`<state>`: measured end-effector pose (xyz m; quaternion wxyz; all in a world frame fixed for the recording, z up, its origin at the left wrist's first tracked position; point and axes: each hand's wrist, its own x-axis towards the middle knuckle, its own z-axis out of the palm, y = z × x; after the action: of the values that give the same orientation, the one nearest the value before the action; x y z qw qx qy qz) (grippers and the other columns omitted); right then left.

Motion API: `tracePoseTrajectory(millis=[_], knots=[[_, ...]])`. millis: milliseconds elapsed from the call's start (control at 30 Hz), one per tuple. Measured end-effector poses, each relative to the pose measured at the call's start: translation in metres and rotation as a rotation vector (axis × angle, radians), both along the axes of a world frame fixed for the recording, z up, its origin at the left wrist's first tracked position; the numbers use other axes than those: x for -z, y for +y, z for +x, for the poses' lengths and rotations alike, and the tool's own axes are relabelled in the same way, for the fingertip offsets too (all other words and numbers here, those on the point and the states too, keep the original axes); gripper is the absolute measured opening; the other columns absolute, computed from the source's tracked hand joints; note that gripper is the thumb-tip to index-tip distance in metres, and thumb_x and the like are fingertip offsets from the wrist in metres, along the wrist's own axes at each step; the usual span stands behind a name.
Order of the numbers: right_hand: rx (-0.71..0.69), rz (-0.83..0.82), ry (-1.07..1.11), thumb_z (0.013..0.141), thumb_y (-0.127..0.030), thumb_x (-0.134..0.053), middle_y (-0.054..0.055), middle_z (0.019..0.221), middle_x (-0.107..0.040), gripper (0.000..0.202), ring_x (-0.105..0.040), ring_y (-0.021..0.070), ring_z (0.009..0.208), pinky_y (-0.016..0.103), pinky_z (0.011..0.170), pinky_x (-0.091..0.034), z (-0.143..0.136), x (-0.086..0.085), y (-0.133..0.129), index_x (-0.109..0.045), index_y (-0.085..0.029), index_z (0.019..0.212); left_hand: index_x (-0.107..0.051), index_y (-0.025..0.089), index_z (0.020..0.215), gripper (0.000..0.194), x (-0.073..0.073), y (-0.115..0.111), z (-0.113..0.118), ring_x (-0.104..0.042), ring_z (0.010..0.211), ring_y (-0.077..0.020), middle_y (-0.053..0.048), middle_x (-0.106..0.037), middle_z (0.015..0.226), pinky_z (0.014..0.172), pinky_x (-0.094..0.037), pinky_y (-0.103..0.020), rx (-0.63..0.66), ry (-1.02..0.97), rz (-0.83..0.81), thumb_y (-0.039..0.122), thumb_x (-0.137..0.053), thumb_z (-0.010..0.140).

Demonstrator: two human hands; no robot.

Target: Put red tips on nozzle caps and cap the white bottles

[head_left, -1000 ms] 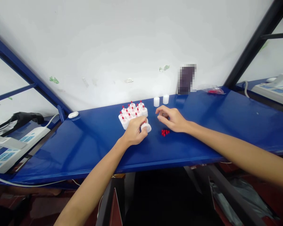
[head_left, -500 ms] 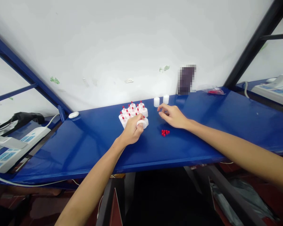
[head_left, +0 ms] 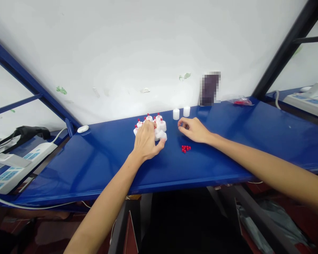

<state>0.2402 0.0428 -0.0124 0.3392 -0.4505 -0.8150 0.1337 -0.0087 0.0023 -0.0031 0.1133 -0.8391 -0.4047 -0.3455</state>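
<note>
My left hand (head_left: 146,139) reaches over a group of small white dropper bottles with red caps (head_left: 163,125). Its thumb stretches away from the fingers, and the fingertips are partly hidden among the bottles. Beside that thumb a white bottle (head_left: 162,136) stands at the near right corner of the group, its top partly covered by the hand. My right hand (head_left: 193,129) is held at the table on the right, fingers loosely curled with a gap to the thumb and nothing visible in them. Just below it lies a small pile of loose red caps (head_left: 186,148).
Two white bottles (head_left: 176,114) without red caps stand near the wall. A clear bag with red pieces (head_left: 241,101) lies at the back right of the blue table (head_left: 100,169). A white oval object (head_left: 83,129) and power strips (head_left: 31,162) are at the sides.
My left hand has opened from its grip on a white bottle and moved slightly up and left over the group. My right hand has hardly moved.
</note>
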Motion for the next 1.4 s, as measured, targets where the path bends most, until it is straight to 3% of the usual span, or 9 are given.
tracePoseTrajectory(millis=[267, 500, 633, 767, 933, 1067, 1167, 1267, 1400], knots=[[0.124, -0.028, -0.001, 0.083, -0.03, -0.052, -0.003, 0.051, -0.054, 0.018, -0.05, 0.0146, 0.05, 0.029, 0.059, -0.037, 0.0, -0.003, 0.004, -0.064, -0.019, 0.075, -0.054, 0.016, 0.097, 0.025, -0.002, 0.013, 0.007, -0.051, 0.087, -0.0261, -0.012, -0.056, 0.093, 0.079, -0.039, -0.039, -0.102, 0.13, 0.104, 0.033, -0.035, 0.101], [0.275, -0.042, 0.03, 0.083, -0.027, -0.053, 0.002, 0.06, -0.063, 0.023, -0.058, 0.0199, 0.059, 0.032, 0.064, -0.043, 0.009, -0.017, 0.034, -0.068, -0.017, 0.097, -0.06, 0.018, 0.089, 0.022, -0.005, 0.012, 0.006, -0.047, 0.079, -0.0232, -0.01, -0.054, 0.093, 0.075, -0.037, -0.037, -0.141, 0.168, 0.136, 0.032, -0.045, 0.096], [0.238, 0.051, -0.093, 0.084, -0.027, -0.055, 0.012, 0.094, -0.07, 0.042, -0.064, 0.0257, 0.082, 0.039, 0.079, -0.049, 0.01, -0.021, 0.051, -0.062, -0.015, 0.124, -0.061, 0.018, 0.091, 0.022, -0.006, 0.013, 0.006, -0.046, 0.082, -0.0244, -0.011, -0.055, 0.095, 0.074, -0.035, -0.038, -0.175, 0.208, 0.163, 0.032, -0.044, 0.096], [0.21, 0.1, -0.252, 0.087, -0.031, -0.054, 0.018, 0.134, -0.058, 0.048, -0.062, 0.0341, 0.109, 0.048, 0.094, -0.049, 0.003, -0.018, 0.058, -0.062, -0.018, 0.132, -0.062, 0.018, 0.091, 0.025, -0.004, 0.015, 0.007, -0.046, 0.086, -0.0267, -0.012, -0.054, 0.097, 0.076, -0.035, -0.039, -0.193, 0.231, 0.127, 0.035, -0.044, 0.097], [0.2, 0.042, -0.284, 0.088, -0.03, -0.053, 0.015, 0.145, -0.055, 0.054, -0.055, 0.037, 0.127, 0.054, 0.104, -0.045, -0.006, -0.017, 0.061, -0.057, -0.015, 0.139, -0.062, 0.018, 0.09, 0.026, -0.004, 0.016, 0.005, -0.047, 0.087, -0.0261, -0.012, -0.055, 0.098, 0.077, -0.034, -0.039, -0.187, 0.224, 0.112, 0.035, -0.043, 0.097], [0.208, 0.111, -0.195, 0.088, -0.027, -0.051, 0.012, 0.14, -0.061, 0.049, -0.059, 0.0341, 0.122, 0.051, 0.102, -0.046, -0.003, -0.019, 0.058, -0.061, -0.016, 0.135, -0.06, 0.018, 0.087, 0.022, -0.009, 0.009, 0.007, -0.049, 0.084, -0.0245, -0.011, -0.057, 0.094, 0.076, -0.032, -0.039, -0.147, 0.119, 0.14, 0.032, -0.045, 0.095], [0.139, 0.219, -0.081, 0.088, -0.024, -0.05, 0.01, 0.133, -0.066, 0.043, -0.063, 0.0299, 0.114, 0.044, 0.099, -0.048, 0.004, -0.021, 0.047, -0.066, -0.016, 0.127, -0.058, 0.019, 0.082, 0.019, -0.01, -0.003, 0.015, -0.05, 0.075, -0.0208, -0.008, -0.061, 0.086, 0.077, -0.03, -0.04, -0.003, 0.052, 0.101, 0.027, -0.045, 0.094], [0.044, 0.276, 0.009, 0.087, -0.022, -0.052, 0.009, 0.123, -0.07, 0.038, -0.067, 0.0218, 0.083, 0.039, 0.085, -0.052, 0.009, -0.02, 0.03, -0.068, -0.017, 0.12, -0.054, 0.019, 0.077, 0.02, -0.004, -0.014, 0.029, -0.045, 0.06, -0.0151, -0.001, -0.059, 0.069, 0.077, -0.03, -0.038, 0.205, 0.075, -0.042, 0.024, -0.044, 0.094], [-0.05, 0.245, 0.088, 0.082, -0.018, -0.054, 0.007, 0.107, -0.072, 0.032, -0.053, 0.0122, 0.055, 0.032, 0.064, -0.049, 0.009, -0.014, 0.009, -0.069, -0.017, 0.11, -0.053, 0.018, 0.076, 0.016, 0.008, -0.018, 0.041, -0.04, 0.05, -0.0112, 0.005, -0.053, 0.057, 0.076, -0.035, -0.035, 0.342, 0.125, -0.22, 0.022, -0.048, 0.091]])
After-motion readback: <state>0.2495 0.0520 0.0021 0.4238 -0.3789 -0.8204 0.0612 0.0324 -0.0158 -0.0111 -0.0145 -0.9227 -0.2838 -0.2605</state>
